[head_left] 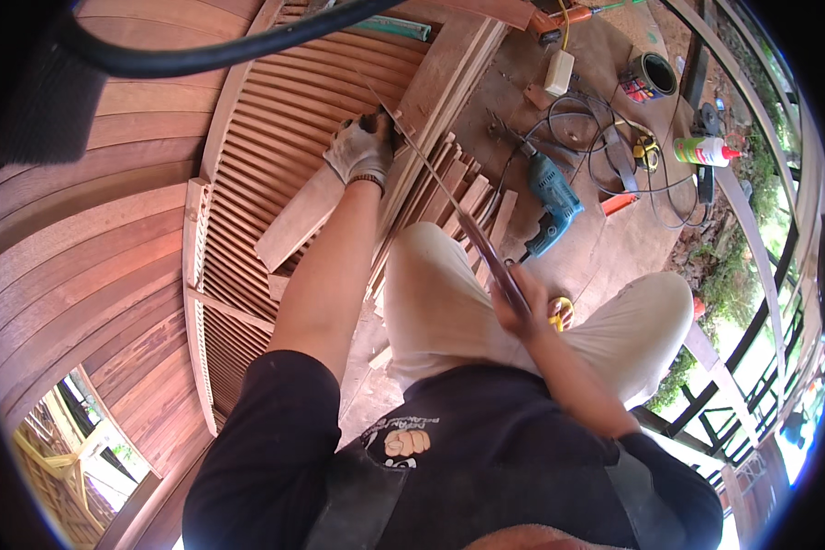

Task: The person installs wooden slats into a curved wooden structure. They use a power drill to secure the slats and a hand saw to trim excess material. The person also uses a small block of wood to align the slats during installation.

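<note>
My right hand [521,304] is closed around the dark brown handle of a handsaw [445,188]. Its thin blade, seen nearly edge-on, runs up and left past my left hand. My left hand [359,151], in a pale work glove with dark fingertips, grips a short wooden board [301,218] from above. That board lies slantwise over a slatted wooden panel [275,119]. The blade passes close to the gloved fingertips; whether its teeth touch wood I cannot tell.
Loose wood strips [467,197] lie by my knee. To the right are a blue power drill [552,202], black cables [585,137], a yellow tape measure [646,151], a glue bottle [701,151] and a round tin [653,78]. A plank wall [110,238] stands left.
</note>
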